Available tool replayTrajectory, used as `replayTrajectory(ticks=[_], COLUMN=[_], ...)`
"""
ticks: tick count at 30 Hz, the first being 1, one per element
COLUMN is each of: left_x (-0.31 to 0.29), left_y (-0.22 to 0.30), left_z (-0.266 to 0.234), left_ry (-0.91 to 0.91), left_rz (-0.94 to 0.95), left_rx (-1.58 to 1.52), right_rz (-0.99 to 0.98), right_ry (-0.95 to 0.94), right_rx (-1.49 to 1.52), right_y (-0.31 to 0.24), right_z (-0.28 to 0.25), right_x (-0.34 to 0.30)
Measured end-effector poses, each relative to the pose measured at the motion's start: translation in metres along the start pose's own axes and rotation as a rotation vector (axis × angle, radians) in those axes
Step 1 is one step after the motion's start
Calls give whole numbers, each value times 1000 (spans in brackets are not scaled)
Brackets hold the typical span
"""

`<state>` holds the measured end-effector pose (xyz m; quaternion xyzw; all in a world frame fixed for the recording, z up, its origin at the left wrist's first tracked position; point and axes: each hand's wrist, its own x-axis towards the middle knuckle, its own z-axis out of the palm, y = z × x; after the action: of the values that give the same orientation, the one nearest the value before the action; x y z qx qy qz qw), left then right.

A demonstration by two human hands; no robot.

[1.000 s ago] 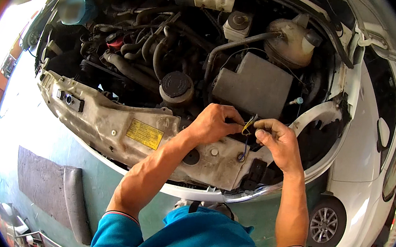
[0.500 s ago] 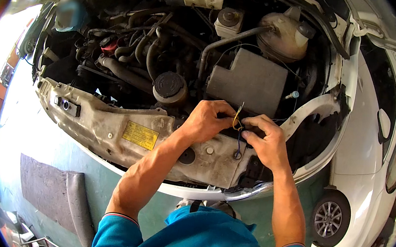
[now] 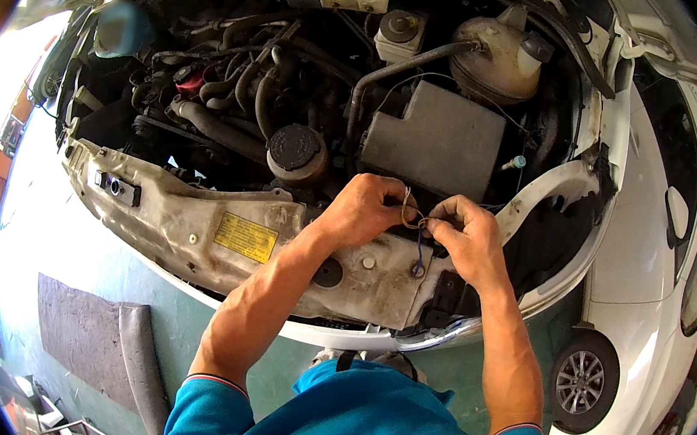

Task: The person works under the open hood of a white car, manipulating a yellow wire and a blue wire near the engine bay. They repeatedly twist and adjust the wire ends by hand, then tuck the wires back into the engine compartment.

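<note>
Above the front crossmember [image 3: 384, 286] of a car's engine bay, my two hands work close together on thin electrical wires. My left hand [image 3: 363, 212] pinches a yellow wire [image 3: 407, 211], which bends in a loop beside the fingertips. Just to its right, my right hand [image 3: 468, 238] has thumb and forefinger closed at the spot where the yellow wire meets a blue wire [image 3: 419, 251]. That blue wire runs down to a bolt [image 3: 418, 270] on the crossmember. The fingertips hide the exact join.
A grey box cover [image 3: 439, 138] lies just beyond my hands. Farther back are a coolant tank [image 3: 500, 59] and a brake fluid reservoir [image 3: 399, 34]. A black-capped reservoir [image 3: 296, 153] stands to the left. A white car [image 3: 643, 277] is parked at right; a grey mat [image 3: 86, 334] covers floor at left.
The yellow wire's upright end has swung left toward my left hand and its loop looks wider. My right fingers have drawn closer together at the join.
</note>
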<state>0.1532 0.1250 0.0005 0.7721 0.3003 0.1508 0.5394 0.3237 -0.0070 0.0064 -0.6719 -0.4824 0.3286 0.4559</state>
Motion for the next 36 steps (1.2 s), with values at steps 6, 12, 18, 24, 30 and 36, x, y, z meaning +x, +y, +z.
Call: replayTrajectory(ticks=[6, 12, 18, 24, 30, 36], left_x=[2, 0, -4, 0, -1, -1], left_y=[-8, -12, -7, -15, -13, -10], left_z=[1, 0, 0, 0, 4, 1], left_ry=[23, 5, 14, 38, 217, 197], left_rz=[101, 216, 177, 146, 155, 269], left_rx=[-28, -44, -37, 28, 80, 69], right_rz=[-73, -343, -492, -21, -92, -421], right_ry=[118, 114, 133, -386, -209, -159], right_rx=[28, -471, -569, -167, 270, -370], right_y=[10, -18, -7, -36, -45, -3], right_z=[18, 3, -15, -48, -89, -28], right_x=[-3, -2, 5, -8, -17, 24])
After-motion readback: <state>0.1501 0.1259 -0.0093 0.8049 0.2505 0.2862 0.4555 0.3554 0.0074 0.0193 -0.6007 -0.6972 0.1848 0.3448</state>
